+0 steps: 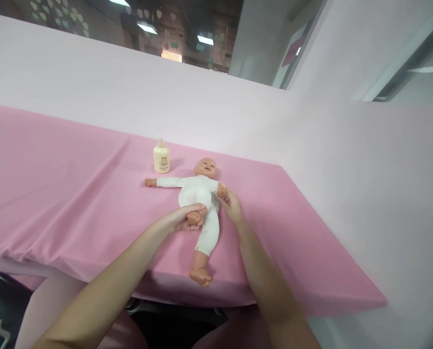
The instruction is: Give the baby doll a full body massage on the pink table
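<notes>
A baby doll [194,189] with a white cloth body lies on its back on the pink-covered table, its head toward the wall. My left hand [182,219] is closed around the lower end of one of its legs, which is bent up, the foot showing between thumb and fingers. With my right hand [232,206] I grip the doll's hand on the right side, its arm bent in beside the body. The doll's other arm stretches out to the left. Its other leg lies straight, the foot near the table's front edge.
A cream pump bottle [162,159] stands left of the doll's head. The pink cloth [56,179] is creased on the left and hangs over the front edge. A white wall [129,92] with a window [187,29] rises behind the table. Another wall is at the right.
</notes>
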Demonstrator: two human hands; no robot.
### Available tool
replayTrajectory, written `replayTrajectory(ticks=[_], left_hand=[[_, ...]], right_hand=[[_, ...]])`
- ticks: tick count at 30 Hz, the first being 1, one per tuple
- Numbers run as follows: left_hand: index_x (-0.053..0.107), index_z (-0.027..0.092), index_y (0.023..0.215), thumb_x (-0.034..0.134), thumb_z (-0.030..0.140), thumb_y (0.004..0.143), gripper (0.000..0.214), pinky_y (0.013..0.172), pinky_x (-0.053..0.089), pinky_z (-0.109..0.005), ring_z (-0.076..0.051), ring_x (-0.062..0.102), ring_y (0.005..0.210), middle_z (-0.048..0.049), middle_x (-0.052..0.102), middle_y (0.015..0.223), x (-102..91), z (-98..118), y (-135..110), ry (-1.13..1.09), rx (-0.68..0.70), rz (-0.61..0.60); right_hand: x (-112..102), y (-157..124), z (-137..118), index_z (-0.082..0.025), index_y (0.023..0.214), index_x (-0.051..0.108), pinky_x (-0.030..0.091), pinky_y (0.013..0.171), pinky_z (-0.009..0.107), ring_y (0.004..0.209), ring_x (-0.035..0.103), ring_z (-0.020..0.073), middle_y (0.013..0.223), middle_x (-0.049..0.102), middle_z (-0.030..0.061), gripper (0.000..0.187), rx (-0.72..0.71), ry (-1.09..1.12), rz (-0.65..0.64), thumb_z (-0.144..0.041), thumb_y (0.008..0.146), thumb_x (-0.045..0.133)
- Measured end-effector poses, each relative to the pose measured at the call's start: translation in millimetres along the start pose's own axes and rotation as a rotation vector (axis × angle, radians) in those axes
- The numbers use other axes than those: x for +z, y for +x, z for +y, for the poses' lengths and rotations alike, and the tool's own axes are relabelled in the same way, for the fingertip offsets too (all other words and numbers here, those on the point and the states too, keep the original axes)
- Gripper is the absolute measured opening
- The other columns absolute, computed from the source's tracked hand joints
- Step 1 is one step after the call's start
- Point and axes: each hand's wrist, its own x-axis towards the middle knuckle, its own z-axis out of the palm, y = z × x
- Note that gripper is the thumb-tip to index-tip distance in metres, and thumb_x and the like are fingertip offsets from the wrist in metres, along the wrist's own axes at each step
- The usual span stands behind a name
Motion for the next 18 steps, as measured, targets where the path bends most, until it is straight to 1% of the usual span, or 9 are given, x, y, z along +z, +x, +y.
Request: replayTrajectory(ticks=[2, 4, 6, 7, 8, 9, 11, 15, 18], left_hand=[[0.062, 0.016, 0.075, 0.067, 0.061, 0.102, 0.052, 0.045, 0.042, -0.025, -0.011, 0.045, 0.05, -0.0017, 0.059, 0.064, -2.9, -10, -12, 0.001, 0.024, -0.054], [0.062, 0.016, 0.076, 0.071, 0.065, 0.097, 0.054, 0.046, 0.044, -0.026, -0.011, 0.044, 0.05, -0.0016, 0.059, 0.065, -5.7, -23, -26, -0.005, 0.027, -0.086], [0.062, 0.017, 0.077, 0.077, 0.071, 0.087, 0.057, 0.045, 0.045, -0.027, -0.011, 0.044, 0.049, -0.0008, 0.057, 0.065, -7.6, -38, -40, -0.017, 0.039, -0.083], [0.063, 0.018, 0.08, 0.079, 0.073, 0.083, 0.058, 0.045, 0.045, -0.028, -0.012, 0.044, 0.049, -0.0004, 0.057, 0.066, -8.2, -46, -46, -0.04, 0.065, -0.064], [0.064, 0.018, 0.082, 0.08, 0.074, 0.08, 0.058, 0.046, 0.046, -0.028, -0.012, 0.046, 0.05, -0.0001, 0.057, 0.066, -8.8, -54, -53, -0.058, 0.084, -0.049], [0.064, 0.018, 0.083, 0.081, 0.075, 0.078, 0.06, 0.046, 0.047, -0.029, -0.013, 0.047, 0.051, -0.0003, 0.057, 0.065, -9.3, -61, -59, -0.058, 0.075, -0.045], [0.065, 0.017, 0.085, 0.082, 0.077, 0.076, 0.063, 0.046, 0.048, -0.029, -0.014, 0.049, 0.052, -0.0012, 0.058, 0.066, -10.8, -74, -70, -0.054, 0.054, -0.034], [0.062, 0.021, 0.09, 0.085, 0.08, 0.07, 0.066, 0.046, 0.049, -0.03, -0.014, 0.05, 0.051, 0.0003, 0.061, 0.066, -15.3, -94, -85, -0.094, 0.07, 0.048], [0.062, 0.022, 0.093, 0.085, 0.079, 0.072, 0.065, 0.045, 0.048, -0.03, -0.016, 0.051, 0.051, 0.0025, 0.056, 0.061, -18.8, -101, -90, -0.108, 0.074, 0.084]], right_hand=[[1, 3, 2, -0.02, 0.152, 0.065, 0.066, 0.101, 0.044, 0.123, 0.075, 0.0311, 0.143, 0.074, 0.0171, 0.067, 0.08, 0.126, 0.078, -0.055, 0.095, 0.074], [-2, 6, 4, -0.022, 0.155, 0.062, 0.067, 0.096, 0.042, 0.123, 0.076, 0.0316, 0.145, 0.075, 0.0164, 0.075, 0.163, 0.218, 0.176, -0.061, 0.091, 0.075], [-7, 9, 7, -0.024, 0.159, 0.059, 0.068, 0.089, 0.04, 0.115, 0.079, 0.0303, 0.146, 0.074, 0.0158, 0.083, 0.239, 0.267, 0.273, -0.066, 0.089, 0.075], [-10, 9, 9, -0.025, 0.162, 0.055, 0.068, 0.086, 0.039, 0.11, 0.08, 0.0287, 0.147, 0.074, 0.0151, 0.087, 0.268, 0.286, 0.314, -0.067, 0.089, 0.074], [-13, 9, 11, -0.027, 0.166, 0.051, 0.067, 0.085, 0.038, 0.105, 0.08, 0.0269, 0.147, 0.074, 0.0143, 0.089, 0.294, 0.306, 0.349, -0.067, 0.089, 0.073], [-17, 9, 14, -0.028, 0.168, 0.047, 0.067, 0.084, 0.038, 0.1, 0.08, 0.0251, 0.147, 0.074, 0.0134, 0.091, 0.323, 0.329, 0.379, -0.067, 0.09, 0.072], [-22, 9, 21, -0.03, 0.169, 0.046, 0.067, 0.083, 0.038, 0.095, 0.08, 0.0233, 0.142, 0.076, 0.0125, 0.088, 0.389, 0.381, 0.433, -0.066, 0.092, 0.07], [-23, 10, 30, -0.027, 0.159, 0.058, 0.068, 0.08, 0.039, 0.092, 0.079, 0.0249, 0.13, 0.079, 0.0149, 0.075, 0.534, 0.455, 0.513, -0.064, 0.094, 0.068], [-19, 12, 28, -0.029, 0.161, 0.056, 0.068, 0.08, 0.042, 0.09, 0.079, 0.0254, 0.133, 0.079, 0.0145, 0.076, 0.574, 0.506, 0.594, -0.059, 0.093, 0.07]])
